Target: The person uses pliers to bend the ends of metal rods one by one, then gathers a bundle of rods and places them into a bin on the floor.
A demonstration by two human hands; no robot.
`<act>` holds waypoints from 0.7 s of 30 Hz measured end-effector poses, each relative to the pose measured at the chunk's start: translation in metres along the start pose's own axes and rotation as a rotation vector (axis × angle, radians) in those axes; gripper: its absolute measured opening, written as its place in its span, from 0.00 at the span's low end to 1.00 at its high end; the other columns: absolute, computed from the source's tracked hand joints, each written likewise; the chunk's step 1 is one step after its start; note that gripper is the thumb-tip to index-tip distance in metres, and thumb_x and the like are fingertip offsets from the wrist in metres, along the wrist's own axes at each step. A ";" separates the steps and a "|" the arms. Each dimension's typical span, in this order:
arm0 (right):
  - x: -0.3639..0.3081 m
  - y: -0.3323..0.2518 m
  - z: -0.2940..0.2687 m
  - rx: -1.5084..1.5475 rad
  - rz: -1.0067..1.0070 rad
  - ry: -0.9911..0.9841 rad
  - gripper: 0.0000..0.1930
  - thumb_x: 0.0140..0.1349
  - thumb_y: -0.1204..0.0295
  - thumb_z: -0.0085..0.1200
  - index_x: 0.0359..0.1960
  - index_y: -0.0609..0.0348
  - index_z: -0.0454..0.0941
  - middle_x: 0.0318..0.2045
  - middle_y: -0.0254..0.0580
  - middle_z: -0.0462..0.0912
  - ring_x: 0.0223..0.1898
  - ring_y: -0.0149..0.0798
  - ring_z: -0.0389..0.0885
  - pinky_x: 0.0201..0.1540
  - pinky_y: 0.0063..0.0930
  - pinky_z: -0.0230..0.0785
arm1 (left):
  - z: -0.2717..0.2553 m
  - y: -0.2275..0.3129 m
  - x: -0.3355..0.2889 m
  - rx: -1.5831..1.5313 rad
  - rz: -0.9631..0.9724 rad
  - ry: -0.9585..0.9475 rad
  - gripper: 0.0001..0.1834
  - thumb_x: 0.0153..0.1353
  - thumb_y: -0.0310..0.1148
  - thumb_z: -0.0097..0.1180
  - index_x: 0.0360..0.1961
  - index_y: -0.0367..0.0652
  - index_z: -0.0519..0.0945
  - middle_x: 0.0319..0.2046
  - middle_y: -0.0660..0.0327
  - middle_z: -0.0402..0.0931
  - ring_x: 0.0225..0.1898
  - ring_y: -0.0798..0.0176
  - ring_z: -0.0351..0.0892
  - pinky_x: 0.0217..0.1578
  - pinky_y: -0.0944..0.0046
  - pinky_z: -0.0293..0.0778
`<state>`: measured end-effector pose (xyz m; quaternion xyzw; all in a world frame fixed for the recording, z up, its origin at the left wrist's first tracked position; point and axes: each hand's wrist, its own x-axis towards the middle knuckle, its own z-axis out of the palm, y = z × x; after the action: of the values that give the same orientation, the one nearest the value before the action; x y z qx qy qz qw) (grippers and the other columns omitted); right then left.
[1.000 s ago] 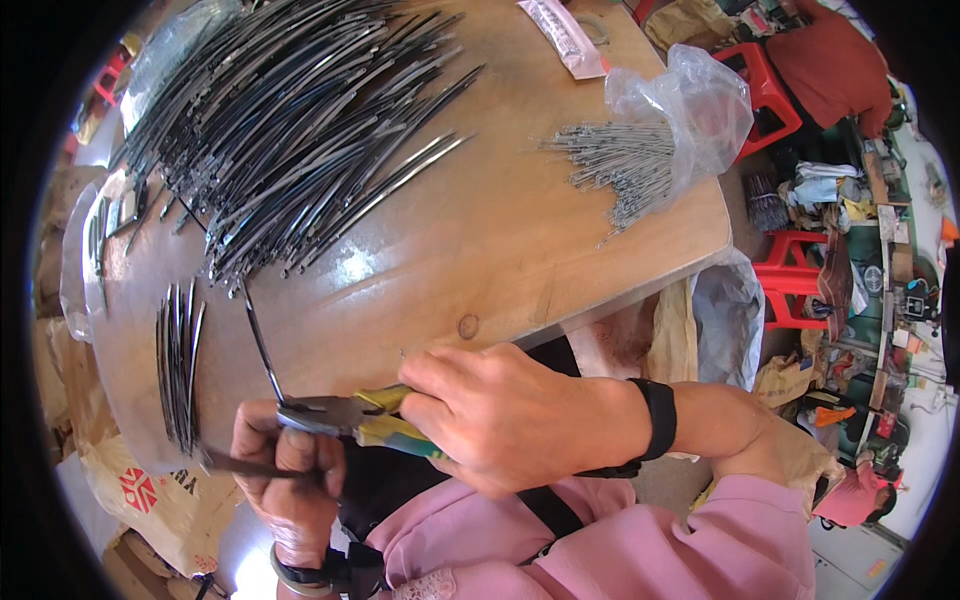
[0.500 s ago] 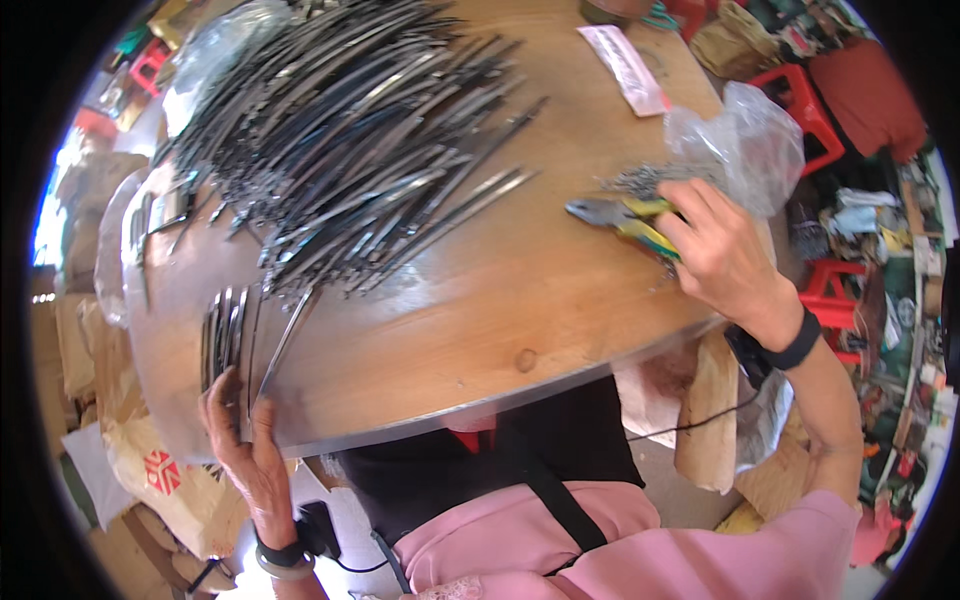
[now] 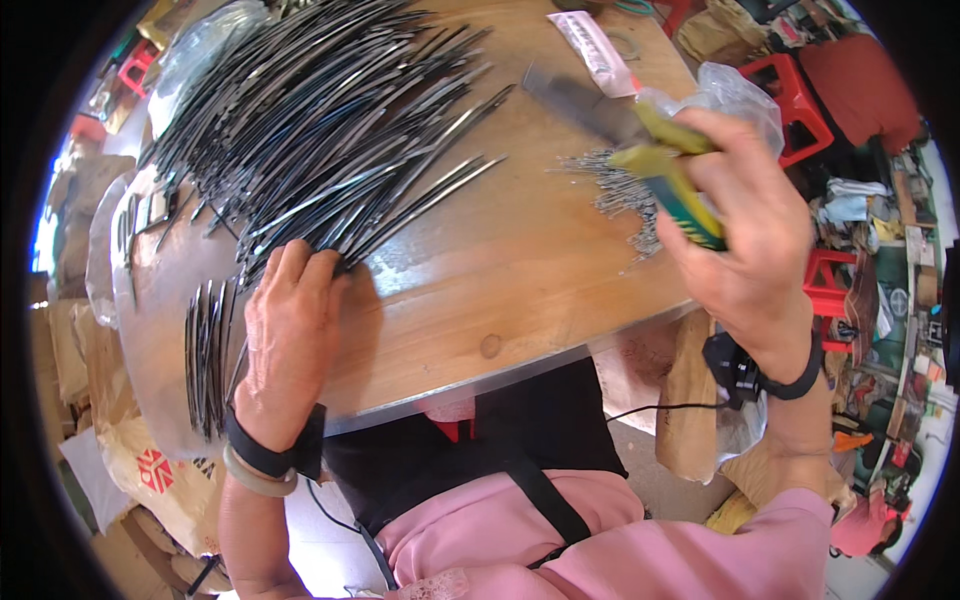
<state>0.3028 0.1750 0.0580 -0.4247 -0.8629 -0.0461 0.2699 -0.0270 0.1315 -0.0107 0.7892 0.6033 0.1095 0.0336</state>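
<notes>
A large heap of long, thin dark strips point(image 3: 310, 120) covers the far left of the wooden table. My left hand point(image 3: 287, 340) is at its near edge, fingers curled down and closed on strip ends; how many it holds is hidden. Beside this hand, a small row of similar strips point(image 3: 208, 350) lies at the table's left edge. My right hand point(image 3: 745, 215) grips pliers point(image 3: 645, 140) with yellow-and-green handles, raised over the table's right side and blurred by motion. The plier jaws point to the far left. Below them lies a small pile of short, thin grey metal pieces point(image 3: 625, 195).
A pink-and-white packet point(image 3: 592, 52) and a clear plastic bag point(image 3: 735, 95) lie near the table's far right. Another clear bag point(image 3: 205, 55) sits behind the heap. Red stools point(image 3: 800, 110) stand beyond the right edge. A cord point(image 3: 660, 408) runs to my right wrist.
My left hand has moved from the table's left edge up and right to the heap's near end, its fingers curling. The right hand has lifted the pliers off the table area, closer to the view.
</notes>
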 end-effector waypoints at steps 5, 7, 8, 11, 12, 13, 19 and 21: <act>-0.021 -0.025 0.011 0.803 0.409 0.386 0.07 0.58 0.80 0.56 0.38 0.66 0.77 0.51 0.47 0.76 0.40 0.34 0.77 0.44 0.28 0.71 | 0.012 -0.001 0.005 0.084 0.134 0.105 0.05 0.53 0.25 0.59 0.29 0.39 0.75 0.30 0.56 0.68 0.35 0.51 0.74 0.31 0.54 0.74; -0.036 -0.029 0.020 0.880 0.561 0.395 0.07 0.60 0.79 0.55 0.39 0.66 0.77 0.51 0.47 0.76 0.42 0.32 0.76 0.46 0.27 0.70 | 0.009 0.000 0.008 0.031 0.126 0.113 0.05 0.53 0.25 0.59 0.30 0.39 0.75 0.30 0.55 0.68 0.35 0.51 0.75 0.31 0.53 0.74; -0.044 -0.030 0.020 0.823 0.651 0.343 0.07 0.60 0.78 0.55 0.39 0.66 0.77 0.51 0.46 0.76 0.43 0.32 0.76 0.47 0.28 0.69 | 0.007 -0.001 0.007 0.006 0.113 0.112 0.05 0.53 0.24 0.59 0.30 0.39 0.75 0.30 0.55 0.68 0.34 0.50 0.75 0.31 0.53 0.74; -0.062 -0.024 0.009 0.615 0.604 0.174 0.07 0.61 0.77 0.55 0.40 0.66 0.78 0.50 0.44 0.77 0.42 0.31 0.76 0.48 0.26 0.69 | -0.007 -0.001 0.002 -0.188 0.021 0.169 0.05 0.56 0.21 0.56 0.35 0.36 0.75 0.31 0.52 0.71 0.31 0.48 0.75 0.31 0.54 0.73; -0.067 -0.022 0.005 0.574 0.577 0.124 0.08 0.61 0.77 0.55 0.40 0.67 0.79 0.50 0.44 0.77 0.41 0.31 0.76 0.47 0.26 0.69 | -0.011 -0.001 -0.001 -0.241 -0.013 0.190 0.05 0.56 0.20 0.55 0.34 0.37 0.75 0.32 0.52 0.71 0.31 0.48 0.75 0.31 0.54 0.73; -0.070 -0.024 0.002 0.585 0.609 0.081 0.08 0.62 0.77 0.55 0.41 0.66 0.79 0.50 0.45 0.77 0.41 0.33 0.76 0.45 0.26 0.69 | -0.015 -0.004 -0.007 -0.346 -0.033 0.195 0.03 0.61 0.21 0.54 0.36 0.36 0.74 0.29 0.55 0.74 0.25 0.55 0.76 0.27 0.61 0.72; -0.108 -0.013 0.017 1.812 1.166 0.421 0.08 0.61 0.77 0.58 0.41 0.64 0.79 0.47 0.47 0.76 0.39 0.35 0.74 0.36 0.27 0.69 | -0.036 0.017 -0.087 -1.414 -0.794 0.064 0.04 0.67 0.26 0.51 0.38 0.35 0.73 0.24 0.58 0.74 0.20 0.66 0.75 0.16 0.71 0.69; -0.127 -0.014 0.021 2.167 1.196 0.462 0.10 0.60 0.75 0.61 0.42 0.62 0.78 0.49 0.46 0.74 0.40 0.36 0.72 0.35 0.27 0.68 | -0.039 0.026 -0.120 -1.670 -0.871 0.179 0.12 0.65 0.27 0.55 0.48 0.33 0.74 0.25 0.55 0.74 0.18 0.63 0.75 0.11 0.70 0.67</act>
<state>0.3459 0.0826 -0.0214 -0.2913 -0.0633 0.7406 0.6022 -0.0398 0.0065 0.0159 0.2039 0.5717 0.5440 0.5793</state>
